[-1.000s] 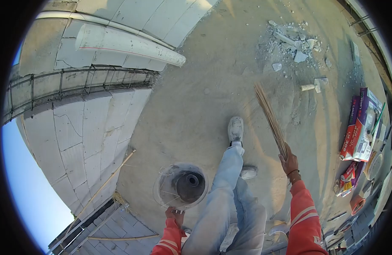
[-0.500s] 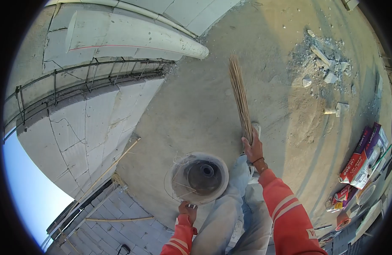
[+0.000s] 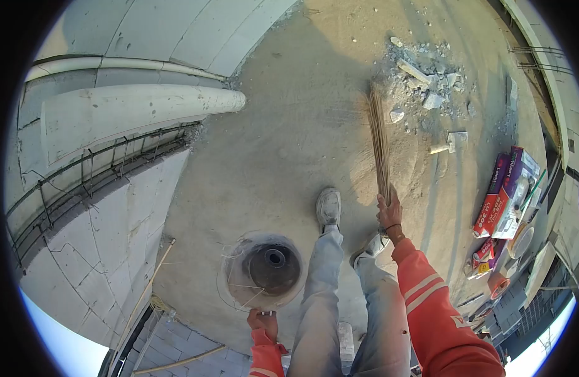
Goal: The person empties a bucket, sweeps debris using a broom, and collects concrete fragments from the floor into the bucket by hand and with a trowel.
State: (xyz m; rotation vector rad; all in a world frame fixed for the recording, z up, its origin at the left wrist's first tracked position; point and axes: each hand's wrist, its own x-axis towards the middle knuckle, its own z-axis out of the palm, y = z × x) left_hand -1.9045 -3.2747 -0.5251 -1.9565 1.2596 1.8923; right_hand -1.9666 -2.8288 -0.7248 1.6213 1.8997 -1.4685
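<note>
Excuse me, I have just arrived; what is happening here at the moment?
A person's right hand grips a bundled-stick broom, its far end near a heap of rubble on the floor. The left hand is at the near rim of a round bucket; whether it grips firmly is unclear. The rubble lies on the floor, apart from the bucket.

The stick bundle (image 3: 378, 141) looks like dry, matt, woody stalks. Floor (image 3: 270, 169) is dusty, matt and concrete-looking, rubble (image 3: 432, 100) rough and chalky. Fat white pipe (image 3: 138, 110) seems smooth plastic, red sleeve (image 3: 421, 286) soft matt cloth, jeans (image 3: 319, 276) dusty denim, printed bags (image 3: 506, 191) kinda shiny.
</note>
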